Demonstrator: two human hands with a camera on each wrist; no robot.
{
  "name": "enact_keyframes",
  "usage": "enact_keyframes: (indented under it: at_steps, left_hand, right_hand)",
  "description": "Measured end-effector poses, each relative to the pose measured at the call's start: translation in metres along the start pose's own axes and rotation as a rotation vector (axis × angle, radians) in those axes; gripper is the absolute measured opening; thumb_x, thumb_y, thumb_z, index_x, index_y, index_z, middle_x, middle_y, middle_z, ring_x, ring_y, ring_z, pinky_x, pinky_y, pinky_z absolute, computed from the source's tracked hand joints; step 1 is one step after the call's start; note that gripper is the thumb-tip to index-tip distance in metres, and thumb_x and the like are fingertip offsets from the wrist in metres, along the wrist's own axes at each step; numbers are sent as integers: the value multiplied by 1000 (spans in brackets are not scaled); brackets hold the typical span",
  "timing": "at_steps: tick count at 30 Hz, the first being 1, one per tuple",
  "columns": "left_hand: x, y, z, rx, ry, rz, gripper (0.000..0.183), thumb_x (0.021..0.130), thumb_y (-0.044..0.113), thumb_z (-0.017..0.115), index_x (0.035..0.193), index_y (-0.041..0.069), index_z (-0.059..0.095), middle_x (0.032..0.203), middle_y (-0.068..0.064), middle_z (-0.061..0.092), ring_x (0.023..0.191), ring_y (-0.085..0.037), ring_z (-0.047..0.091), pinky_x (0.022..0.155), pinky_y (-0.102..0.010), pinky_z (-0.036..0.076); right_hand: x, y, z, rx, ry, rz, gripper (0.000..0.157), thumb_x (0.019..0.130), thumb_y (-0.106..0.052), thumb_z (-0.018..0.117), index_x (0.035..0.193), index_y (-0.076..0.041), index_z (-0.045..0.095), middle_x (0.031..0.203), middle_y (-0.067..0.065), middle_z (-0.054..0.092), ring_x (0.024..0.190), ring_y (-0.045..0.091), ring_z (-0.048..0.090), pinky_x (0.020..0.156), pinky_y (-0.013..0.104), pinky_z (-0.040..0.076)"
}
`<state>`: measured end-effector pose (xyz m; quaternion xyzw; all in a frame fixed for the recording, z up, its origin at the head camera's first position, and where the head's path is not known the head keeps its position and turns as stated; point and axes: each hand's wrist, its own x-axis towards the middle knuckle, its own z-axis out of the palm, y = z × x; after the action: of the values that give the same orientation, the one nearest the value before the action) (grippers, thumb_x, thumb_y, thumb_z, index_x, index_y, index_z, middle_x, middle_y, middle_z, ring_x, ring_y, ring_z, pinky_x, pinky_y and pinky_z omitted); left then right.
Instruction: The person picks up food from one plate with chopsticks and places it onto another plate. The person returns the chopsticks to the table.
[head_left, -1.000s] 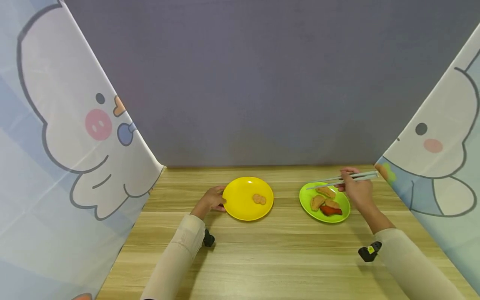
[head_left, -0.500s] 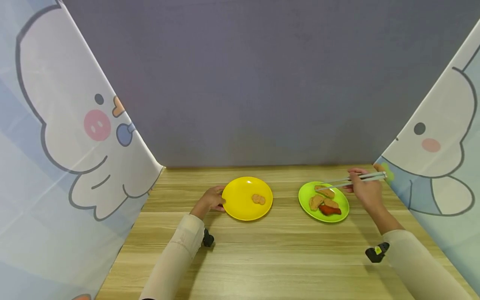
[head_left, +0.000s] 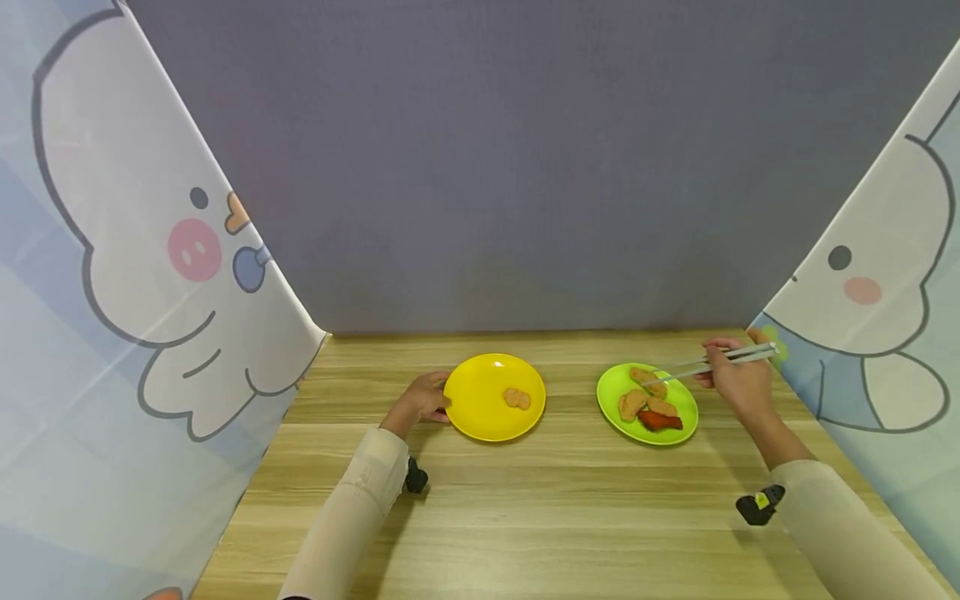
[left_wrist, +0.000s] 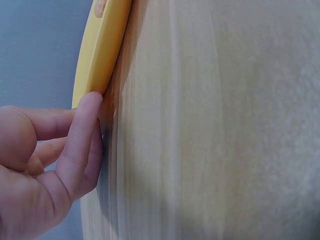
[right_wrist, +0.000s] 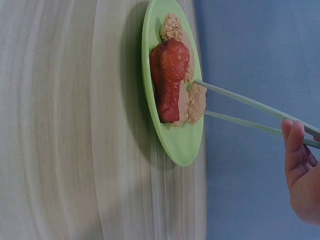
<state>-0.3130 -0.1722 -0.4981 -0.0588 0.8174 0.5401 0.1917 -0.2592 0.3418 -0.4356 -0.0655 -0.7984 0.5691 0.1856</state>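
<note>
While my right hand (head_left: 738, 379) holds a pair of pale chopsticks (head_left: 753, 356) reaching in from the right over the green plate (head_left: 611, 393), their tips stand apart, with the farthest tan piece (head_left: 642, 377) between them; I cannot tell whether either stick is touching it. My fingers (right_wrist: 295, 142) on that side are curled round the sticks, whose thick ends jut out past my hand. Two more tan pieces (head_left: 632, 405) lie nearer me on the same plate, and a red drumstick (head_left: 660, 421) lies at its near side, fat end pointing left. With my left hand (head_left: 420, 398) I pinch the left rim of the yellow plate (head_left: 480, 400), thumb and fingers drawn narrow on its edge. On that plate, right of centre, rests a small lumpy nugget (head_left: 517, 398). Both plates sit flat on the wood-grained bench (head_left: 525, 517), side by side and apart, the yellow one to the left. Cream sleeves (head_left: 345, 508) cover my forearms, and a black device (head_left: 416, 477) sits at each wrist. Behind the bench rises a grey backdrop (head_left: 480, 167), with cartoon-printed panels (head_left: 135, 275) slanting in on either side.
</note>
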Motion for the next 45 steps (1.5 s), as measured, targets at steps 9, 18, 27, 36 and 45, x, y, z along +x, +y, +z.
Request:
enact_keyframes:
  at_steps: [9, 18, 27, 36, 45]
  left_hand:
    - [-2, 0, 0, -3, 6, -4, 68, 92, -10, 62, 153, 14, 46, 115, -21, 66, 77, -21, 69, 66, -32, 66]
    - [1, -2, 2, -2, 5, 5, 68, 92, -10, 62, 154, 14, 46, 126, -24, 64, 79, -21, 71, 66, -34, 67]
    - [0, 1, 2, -11, 15, -12, 68, 92, -10, 63, 153, 16, 47, 116, -20, 66, 77, -20, 69, 66, -32, 66]
    - [-2, 2, 1, -5, 10, -19, 68, 93, -10, 63, 154, 16, 46, 115, -20, 67, 76, -20, 69, 66, -32, 67]
    - [0, 2, 0, -11, 6, -21, 69, 91, -10, 64, 154, 15, 46, 115, -20, 67, 75, -20, 70, 65, -30, 66]
  right_hand:
    - [3, 12, 0, -14, 29, 6, 15, 104, -15, 51, 96, -18, 63, 68, -20, 62, 50, 4, 68, 45, 24, 59]
    - [0, 14, 6, -40, 51, 27, 16, 104, -19, 51, 93, -19, 62, 65, -19, 61, 52, 2, 68, 48, 25, 60]
    - [2, 13, 6, -106, 63, 1, 18, 103, -23, 50, 99, -14, 65, 62, -24, 60, 50, 2, 68, 48, 26, 60]
    - [1, 15, 11, -100, 110, 0, 19, 100, -20, 50, 93, -25, 67, 58, -25, 60, 47, 1, 66, 46, 24, 59]
    - [2, 14, 11, 158, 190, 60, 43, 98, -7, 53, 138, -13, 39, 75, -22, 67, 44, 5, 66, 43, 22, 57]
